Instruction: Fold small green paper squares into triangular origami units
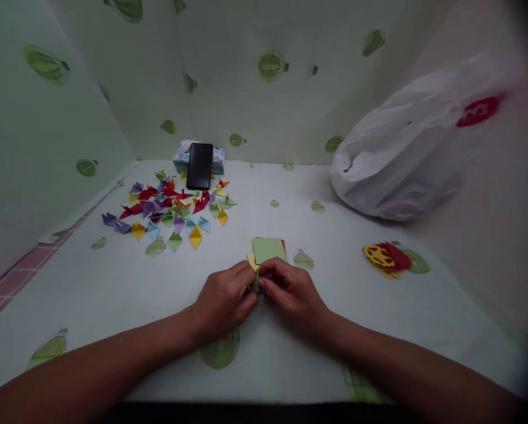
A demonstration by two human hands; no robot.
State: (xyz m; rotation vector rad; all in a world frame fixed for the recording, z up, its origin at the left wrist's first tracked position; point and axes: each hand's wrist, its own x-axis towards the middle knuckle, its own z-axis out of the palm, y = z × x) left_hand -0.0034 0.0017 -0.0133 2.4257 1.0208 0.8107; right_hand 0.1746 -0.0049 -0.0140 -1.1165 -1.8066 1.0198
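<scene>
A small folded piece of green paper [256, 281] stands between my fingertips, largely covered by them. My left hand [227, 295] pinches it from the left. From the right, my right hand [293, 294] grips it between thumb and forefinger. Just beyond the hands lies a stack of square paper sheets [269, 250], light green on top, with red and yellow edges peeking out. Farther left, a spread of folded paper pieces [171, 206] in purple, red, yellow, green and blue covers part of the table.
A black phone [200, 166] leans on a tissue box [218, 160] at the back. On the right stands a bulging white plastic bag [401, 153] against the wall. Red and yellow cut-out pieces [385, 259] lie in front of it. The table [299, 365] has a balloon-print cover.
</scene>
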